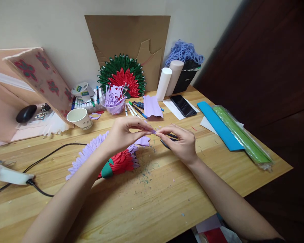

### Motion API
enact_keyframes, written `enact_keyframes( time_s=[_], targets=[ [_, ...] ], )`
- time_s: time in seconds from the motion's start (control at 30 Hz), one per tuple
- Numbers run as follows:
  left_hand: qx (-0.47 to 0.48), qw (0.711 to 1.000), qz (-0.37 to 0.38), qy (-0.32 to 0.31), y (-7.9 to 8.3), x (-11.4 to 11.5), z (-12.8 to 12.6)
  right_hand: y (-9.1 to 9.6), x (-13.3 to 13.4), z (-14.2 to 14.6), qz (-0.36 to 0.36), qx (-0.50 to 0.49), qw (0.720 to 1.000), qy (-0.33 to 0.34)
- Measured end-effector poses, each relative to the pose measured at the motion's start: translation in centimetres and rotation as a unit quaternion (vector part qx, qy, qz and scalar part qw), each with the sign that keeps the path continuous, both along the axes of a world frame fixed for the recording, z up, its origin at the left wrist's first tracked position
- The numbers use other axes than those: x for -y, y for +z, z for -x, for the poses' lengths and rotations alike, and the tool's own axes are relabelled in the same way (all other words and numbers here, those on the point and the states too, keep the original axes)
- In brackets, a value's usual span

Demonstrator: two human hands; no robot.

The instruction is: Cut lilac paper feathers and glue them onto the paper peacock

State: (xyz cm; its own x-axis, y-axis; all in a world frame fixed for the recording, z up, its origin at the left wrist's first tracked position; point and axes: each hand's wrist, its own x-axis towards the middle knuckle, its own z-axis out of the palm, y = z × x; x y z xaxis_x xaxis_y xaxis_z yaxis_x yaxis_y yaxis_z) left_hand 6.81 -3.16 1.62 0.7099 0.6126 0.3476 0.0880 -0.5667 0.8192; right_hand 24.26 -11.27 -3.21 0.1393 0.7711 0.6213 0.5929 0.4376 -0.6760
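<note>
My left hand (124,131) and my right hand (181,141) meet above the middle of the wooden table (167,189). Together their fingertips pinch a small lilac paper piece (154,131). Under my left wrist lies a paper fan ornament (108,158) with lilac outer petals, red inner petals and a green base. Black scissors (171,138) lie on the table just beneath my right hand. A clear bowl of cut lilac paper strips (114,101) stands further back.
A glue gun (7,173) with a black cable lies at the left. Behind are a paper cup (80,118), markers (134,109), a lilac sheet (152,106), a phone (183,105), a green-red finished fan (123,76) and cardboard. Blue and green paper rolls (233,130) lie at the right.
</note>
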Motion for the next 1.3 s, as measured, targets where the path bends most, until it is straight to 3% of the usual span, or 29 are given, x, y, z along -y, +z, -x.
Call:
enact_keyframes(
  time_s=[0.5, 0.63, 0.83, 1.1, 1.3],
  targets=[
    [-0.015, 0.997, -0.077, 0.026, -0.1, 0.0, 0.0, 0.2, 0.0, 0.1, 0.0, 0.015, 1.0, -0.007],
    [-0.003, 0.998, -0.047, 0.042, -0.1, -0.2, 0.2, 0.2, 0.0, 0.1, -0.001, 0.019, 1.0, -0.012],
    [0.011, 0.992, -0.008, 0.126, 0.7, -1.0, 0.9, 0.1, -0.1, -0.1, 0.005, 0.002, 0.999, -0.041],
    [0.008, 0.995, 0.097, 0.025, 0.1, -0.6, 0.1, 0.1, -0.1, 0.0, 0.008, -0.011, 1.0, -0.026],
    [0.021, 0.998, 0.047, 0.046, -0.3, -0.6, 0.1, 0.1, -0.1, 0.0, 0.008, -0.005, 1.0, -0.021]
  ],
)
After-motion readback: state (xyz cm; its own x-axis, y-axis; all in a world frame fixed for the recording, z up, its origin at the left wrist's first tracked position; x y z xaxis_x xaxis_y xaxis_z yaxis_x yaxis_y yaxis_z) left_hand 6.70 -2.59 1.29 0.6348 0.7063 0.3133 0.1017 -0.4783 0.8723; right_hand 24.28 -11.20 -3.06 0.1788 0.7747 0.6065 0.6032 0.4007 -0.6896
